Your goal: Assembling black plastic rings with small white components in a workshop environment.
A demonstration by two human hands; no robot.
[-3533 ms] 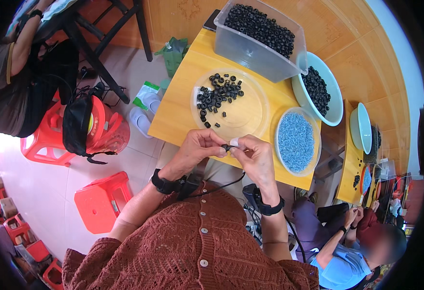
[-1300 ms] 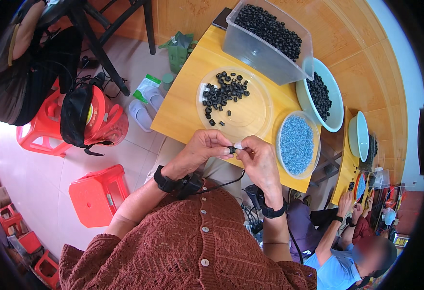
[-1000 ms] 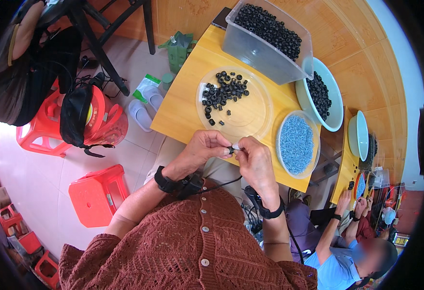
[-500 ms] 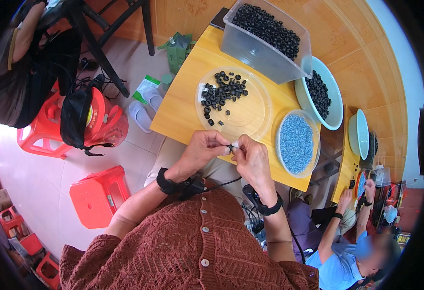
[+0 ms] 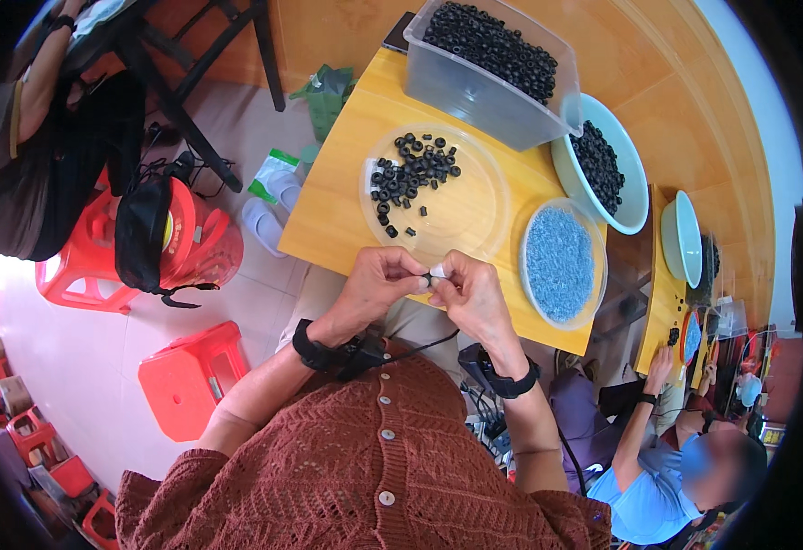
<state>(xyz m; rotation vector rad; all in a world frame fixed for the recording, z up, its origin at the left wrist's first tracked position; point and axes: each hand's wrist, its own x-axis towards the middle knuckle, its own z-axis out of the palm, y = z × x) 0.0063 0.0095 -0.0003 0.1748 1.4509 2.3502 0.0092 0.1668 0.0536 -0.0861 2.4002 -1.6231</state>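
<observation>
Just off the table's near edge, both my hands meet in a pinch. Thumb and fingers of my left hand are closed on a small black ring-shaped part. My right hand is closed too, its fingertips pressed against that part; what they hold is hidden. Something white covers one right fingertip. Beyond my hands, a round clear tray carries many loose black parts on its left half. A round clear dish to the right is filled with tiny blue pieces.
At the table's far side stand a clear bin and a pale green bowl, both full of black parts. A red stool stands left on the floor, near slippers. A co-worker sits at another table on the right.
My view has shifted slightly. My hands stay together at the black part, with small finger movements. One of the co-worker's hands has come down from its raised position.
</observation>
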